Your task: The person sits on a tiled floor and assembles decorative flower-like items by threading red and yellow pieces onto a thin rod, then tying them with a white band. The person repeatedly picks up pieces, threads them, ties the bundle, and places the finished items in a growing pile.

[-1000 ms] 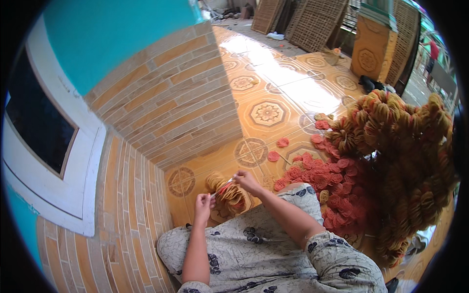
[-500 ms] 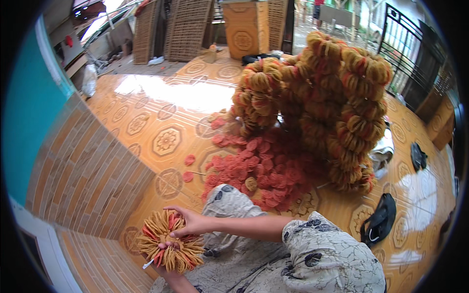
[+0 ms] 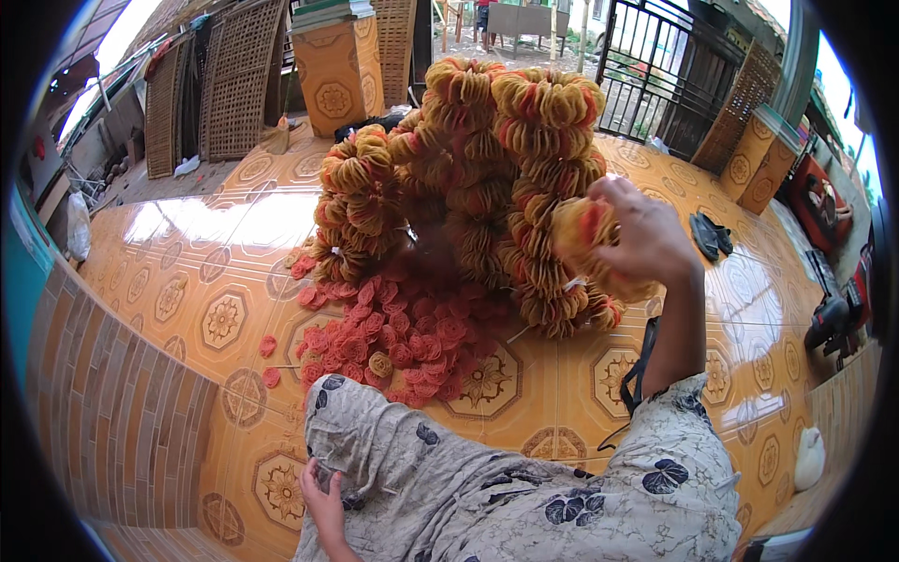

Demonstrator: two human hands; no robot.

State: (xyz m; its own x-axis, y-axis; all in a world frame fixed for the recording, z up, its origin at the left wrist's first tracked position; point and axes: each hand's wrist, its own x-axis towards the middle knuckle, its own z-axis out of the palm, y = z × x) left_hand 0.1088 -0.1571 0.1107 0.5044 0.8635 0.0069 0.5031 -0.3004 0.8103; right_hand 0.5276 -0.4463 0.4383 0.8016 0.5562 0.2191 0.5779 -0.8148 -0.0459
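Note:
Raised at the right of the big stack, my right hand (image 3: 651, 229) is closed on a ring-shaped bundle of crackers (image 3: 585, 234), thin mustard-yellow and red discs strung together. The bundle is slightly blurred and overlaps the stack's right side; I cannot tell whether it touches. The tall stack of similar cracker bundles (image 3: 478, 159) stands on the tiled floor, dark and shaded in its middle. Before it lies a loose heap of red lacy crackers (image 3: 421, 342), with a yellow one among them. My left hand (image 3: 323, 506) rests by my patterned clothing, fingers apart, holding nothing.
Glossy orange tiles (image 3: 225, 318) cover the floor. Black sandals (image 3: 710, 236) lie at the right, and another dark strap (image 3: 644, 370) shows behind my right forearm. A striped tile wall (image 3: 112, 375) bounds the left. Woven panels (image 3: 242, 80) and a tiled pillar (image 3: 332, 80) stand behind.
The cracker bundle, earlier in both hands at the lower left, is now in my right hand beside the stack. My left hand has let go of it. The view has swung right.

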